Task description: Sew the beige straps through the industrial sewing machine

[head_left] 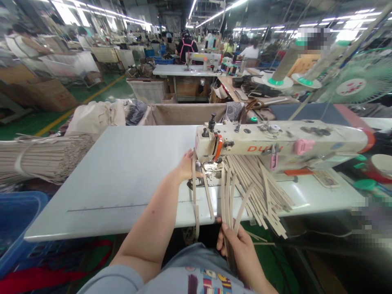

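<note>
My left hand (184,167) is at the needle end of a white sewing machine (239,141), its fingers and thumb around a narrow beige strap (194,188). That strap hangs down over the table's front edge. A second strap (208,194) runs from beneath the presser foot toward the edge. Below the edge, my right hand (237,243) is closed on several beige straps (227,196), thumb on top, their upper ends fanning out on the table. To their right lies a loose pile of similar straps (263,192), partly under the machine arm. The needle itself is hard to make out.
A tied bundle of strips (39,159) lies left of the white table (122,171), above a blue crate (21,220). Behind the table stands a fabric-lined bin (186,114). Thread cones (283,65) and a green fan (358,83) are at the right. People work farther back.
</note>
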